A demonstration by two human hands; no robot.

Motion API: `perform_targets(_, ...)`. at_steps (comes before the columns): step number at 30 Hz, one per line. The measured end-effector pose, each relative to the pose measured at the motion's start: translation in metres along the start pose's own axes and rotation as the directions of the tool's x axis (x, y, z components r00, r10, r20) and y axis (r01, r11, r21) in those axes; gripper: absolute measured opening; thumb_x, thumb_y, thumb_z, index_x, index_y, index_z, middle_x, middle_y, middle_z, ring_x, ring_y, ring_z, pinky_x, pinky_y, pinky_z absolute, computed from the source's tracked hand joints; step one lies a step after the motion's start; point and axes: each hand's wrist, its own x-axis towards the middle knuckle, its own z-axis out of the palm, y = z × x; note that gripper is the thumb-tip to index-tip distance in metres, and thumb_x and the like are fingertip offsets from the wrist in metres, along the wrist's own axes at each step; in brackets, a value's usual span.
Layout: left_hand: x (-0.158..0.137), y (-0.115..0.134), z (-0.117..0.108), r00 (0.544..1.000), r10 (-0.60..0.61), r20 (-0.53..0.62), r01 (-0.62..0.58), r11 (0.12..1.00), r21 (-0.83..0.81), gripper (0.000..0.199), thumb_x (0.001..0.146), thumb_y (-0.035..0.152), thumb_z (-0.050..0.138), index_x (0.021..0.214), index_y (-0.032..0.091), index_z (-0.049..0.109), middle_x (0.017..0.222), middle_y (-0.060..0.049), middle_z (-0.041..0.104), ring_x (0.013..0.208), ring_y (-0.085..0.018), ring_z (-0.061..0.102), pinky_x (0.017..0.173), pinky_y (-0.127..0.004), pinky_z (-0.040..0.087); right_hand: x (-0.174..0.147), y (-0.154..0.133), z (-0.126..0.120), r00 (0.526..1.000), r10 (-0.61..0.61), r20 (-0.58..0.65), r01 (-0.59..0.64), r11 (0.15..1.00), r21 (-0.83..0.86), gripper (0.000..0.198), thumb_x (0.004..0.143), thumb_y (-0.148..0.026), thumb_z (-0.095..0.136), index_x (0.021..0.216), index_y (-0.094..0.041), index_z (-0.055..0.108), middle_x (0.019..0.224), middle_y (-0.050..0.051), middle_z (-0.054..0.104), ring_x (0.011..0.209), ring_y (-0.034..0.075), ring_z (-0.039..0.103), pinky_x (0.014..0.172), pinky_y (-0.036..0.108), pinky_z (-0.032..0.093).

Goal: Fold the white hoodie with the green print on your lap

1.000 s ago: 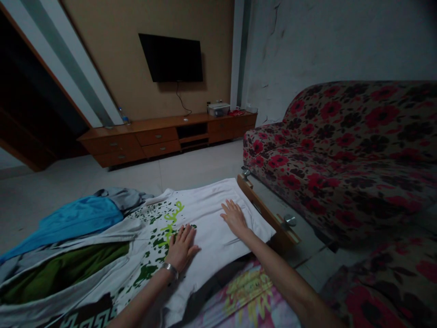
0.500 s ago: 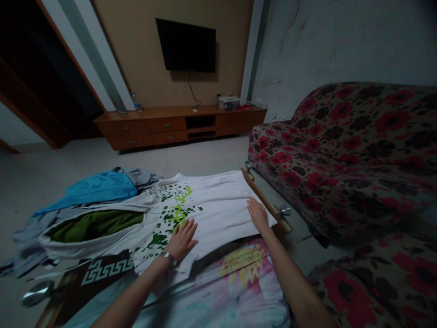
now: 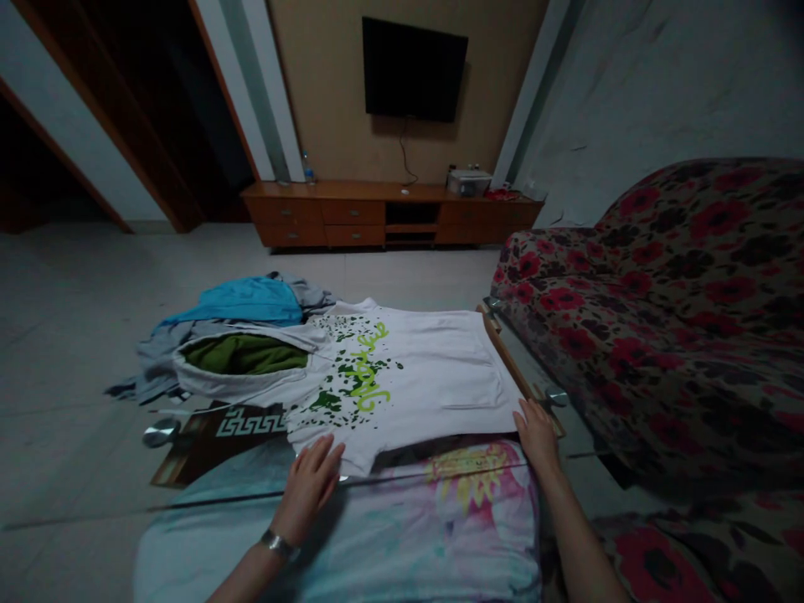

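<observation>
Both hands slid back off the white T-shirt with green print, flat mid-frame on the glass worktop. Left hand and right hand open, palms down at its near hem, gripping nothing; smoothing pass looks finished.

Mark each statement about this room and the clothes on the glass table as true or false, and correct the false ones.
1. The white T-shirt with green print lies spread flat on the glass table. True.
2. The left hand grips a blue garment. False: it rests open at the T-shirt's near edge; the blue garment lies apart, farther back.
3. The right hand is at the T-shirt's near right corner. True.
4. The black wall-mounted television shows a bright picture. False: its screen is dark.
5. A floral red-and-black sofa stands right of the table. True.
</observation>
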Motion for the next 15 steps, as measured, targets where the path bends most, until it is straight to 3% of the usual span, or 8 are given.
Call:
perform_targets(4,-0.001,-0.007,-0.012,0.999,-0.047,-0.024,0.045,0.994,-0.097,0.035,0.086,0.019,0.041,0.115,0.023,0.059,0.114,-0.009,0.061,0.104,-0.022,0.053,0.088,-0.037,0.043,-0.015,-0.02,0.0,0.999,-0.005,-0.038,0.007,0.998,0.056,0.045,0.088,-0.035,0.035,0.117,-0.011,0.06,0.123,0.019,0.056,0.116,0.029,0.049,0.094,0.044,0.04)
perform_targets(8,0.002,0.002,-0.031,0.998,-0.012,0.062,0.022,0.988,-0.152,0.025,0.083,0.012,0.041,0.09,0.021,0.063,0.094,-0.006,0.061,0.087,-0.019,0.053,0.076,-0.032,0.042,-0.029,-0.03,-0.004,0.998,0.01,-0.068,-0.003,0.995,0.105,0.043,0.088,-0.034,0.032,0.113,-0.016,0.063,0.123,0.016,0.058,0.115,0.027,0.05,0.094,0.044,0.04)
perform_targets(12,-0.006,0.012,-0.047,0.979,0.058,0.193,-0.015,0.976,-0.218,0.021,0.084,0.013,0.042,0.089,0.021,0.061,0.09,-0.005,0.061,0.083,-0.018,0.053,0.072,-0.029,0.04,-0.036,-0.012,-0.011,0.997,-0.02,-0.074,0.029,0.992,0.124,0.043,0.088,-0.034,0.032,0.11,-0.016,0.065,0.118,0.015,0.061,0.113,0.027,0.052,0.095,0.043,0.041)
perform_targets(15,-0.013,0.018,-0.053,0.947,0.121,0.297,-0.04,0.963,-0.266,0.019,0.089,0.024,0.043,0.088,0.022,0.061,0.089,-0.004,0.062,0.08,-0.017,0.055,0.071,-0.028,0.04,-0.04,0.01,-0.014,0.997,-0.051,-0.062,0.058,0.99,0.128,0.042,0.087,-0.036,0.035,0.107,-0.017,0.066,0.116,0.015,0.062,0.11,0.027,0.054,0.092,0.043,0.043)
